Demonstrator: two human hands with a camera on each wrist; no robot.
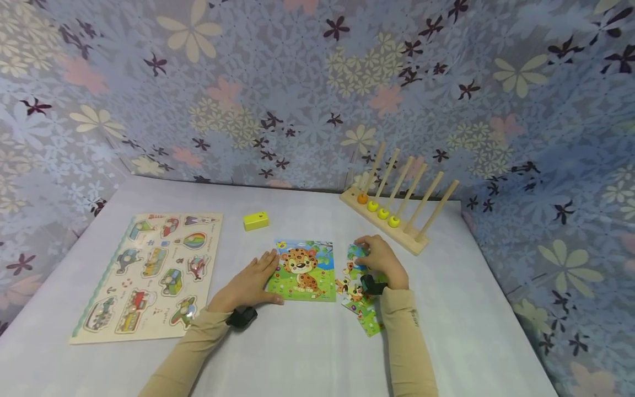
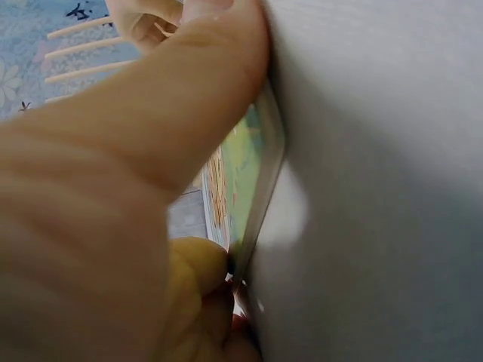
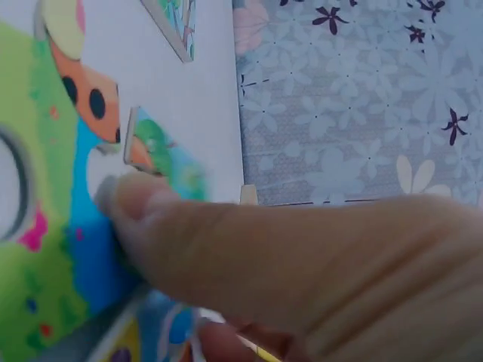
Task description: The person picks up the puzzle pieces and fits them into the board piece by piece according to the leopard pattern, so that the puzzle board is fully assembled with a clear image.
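A square leopard picture puzzle (image 1: 303,271) lies flat on the table in the head view. My left hand (image 1: 254,280) rests along its left side, fingers extended and thumb by the lower left corner. The left wrist view shows the thumb (image 2: 204,83) close against the puzzle's edge. To the right lie colourful animal puzzle pieces (image 1: 369,322), partly covered by my right hand (image 1: 383,260). In the right wrist view, my right thumb (image 3: 162,226) pinches a puzzle piece (image 3: 162,151) with green and orange on it; its far side blurs. The fingers opposite are mostly hidden.
On the left lies a wooden peg board (image 1: 151,275) with vehicle pictures. A yellow block (image 1: 256,221) sits behind the leopard puzzle. At the back right stands a wooden rack (image 1: 384,223) with upright rods and several beads. Floral fabric (image 1: 297,99) hangs behind the table.
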